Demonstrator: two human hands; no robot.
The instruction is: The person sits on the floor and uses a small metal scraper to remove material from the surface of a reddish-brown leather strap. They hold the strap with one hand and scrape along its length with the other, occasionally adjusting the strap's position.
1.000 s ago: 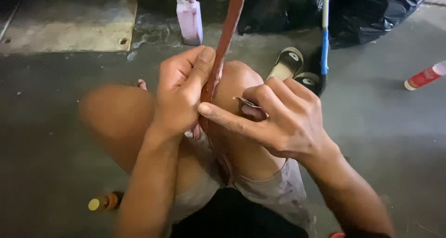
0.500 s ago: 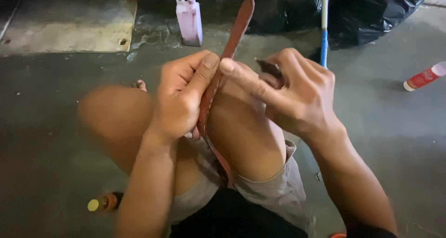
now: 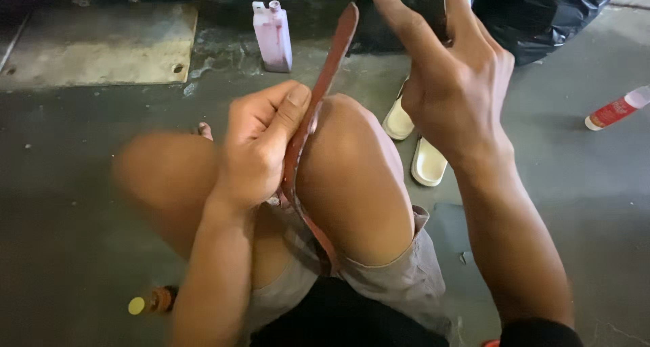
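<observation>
My right hand (image 3: 455,83) has lifted away from my knee (image 3: 352,164), fingers curled around a small dark tool (image 3: 430,8). My left hand (image 3: 261,144) grips the brown leather strap (image 3: 325,83), pressing it against that knee.

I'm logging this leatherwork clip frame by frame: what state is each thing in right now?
Leather strap: upright, pressed against the knee.
Left hand: clamped on the strap.
Right hand: raised, holding a dark tool, apart from the strap.
Pink bottle: standing, capped.
Red tube: lying down.
Yellow-capped bottle: lying down.
</observation>
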